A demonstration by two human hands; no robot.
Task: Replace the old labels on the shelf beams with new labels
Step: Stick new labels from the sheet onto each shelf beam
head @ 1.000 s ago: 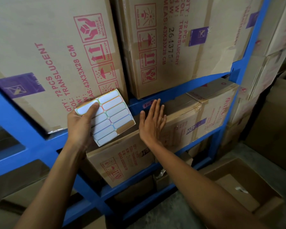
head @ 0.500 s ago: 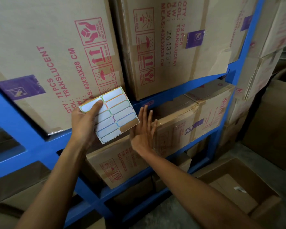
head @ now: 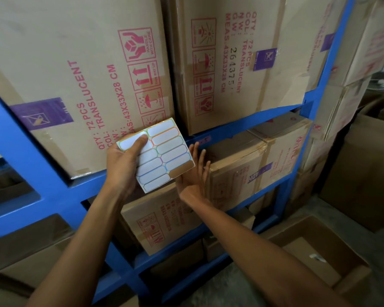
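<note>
A: What differs from a second ago?
B: The right hand (head: 192,173) has slid left off the box (head: 248,165); it is flat and open, fingers spread, partly behind the sheet's (head: 157,155) right corner.
A: And the sheet?
B: Pinched in the left hand (head: 122,165), thumb on its top-left label, one slot peeled bare. The old label (head: 204,140) sits on the beam (head: 253,125), just above the right fingertips.
</note>
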